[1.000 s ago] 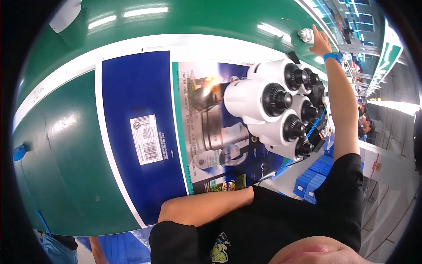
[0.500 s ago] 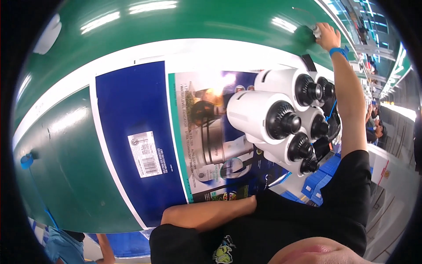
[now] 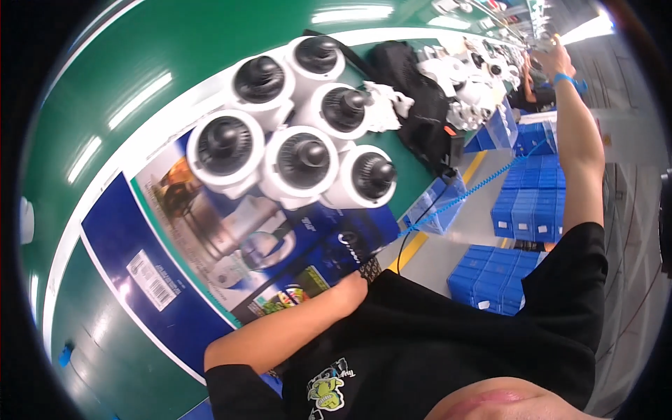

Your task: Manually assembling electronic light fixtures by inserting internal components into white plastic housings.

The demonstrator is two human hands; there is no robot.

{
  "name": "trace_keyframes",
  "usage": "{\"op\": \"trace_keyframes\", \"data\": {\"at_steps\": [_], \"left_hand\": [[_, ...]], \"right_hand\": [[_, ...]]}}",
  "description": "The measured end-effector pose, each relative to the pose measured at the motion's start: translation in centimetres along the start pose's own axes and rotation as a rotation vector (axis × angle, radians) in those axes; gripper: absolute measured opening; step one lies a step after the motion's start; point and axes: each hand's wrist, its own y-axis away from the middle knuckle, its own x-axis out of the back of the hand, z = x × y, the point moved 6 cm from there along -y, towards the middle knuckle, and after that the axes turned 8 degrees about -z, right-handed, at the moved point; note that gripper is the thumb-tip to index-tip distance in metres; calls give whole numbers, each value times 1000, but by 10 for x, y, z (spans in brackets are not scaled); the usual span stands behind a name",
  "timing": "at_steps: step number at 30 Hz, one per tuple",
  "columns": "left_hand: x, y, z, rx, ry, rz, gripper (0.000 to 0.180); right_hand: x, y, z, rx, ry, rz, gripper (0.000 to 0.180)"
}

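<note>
while the right hand (image 3: pixel 553 59) reaches up, white housings (image 3: pixel 297 150) sit clustered.

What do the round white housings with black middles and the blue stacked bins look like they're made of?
The round white housings look like glossy moulded plastic, judging by soft highlights on smooth curves. The blue stacked bins seem to be matte rigid plastic, uniform in colour; too small to be sure.
</note>
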Motion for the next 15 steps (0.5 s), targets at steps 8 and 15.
{"op": "trace_keyframes", "data": {"at_steps": [8, 15], "left_hand": [[-13, 1, -9, -33, 159, -408, 30], [12, -5, -9, -12, 223, -280, 20]], "right_hand": [[-84, 75, 203, -423, -364, 76, 93], [-216, 104, 181, -661, -732, 68, 89]]}}
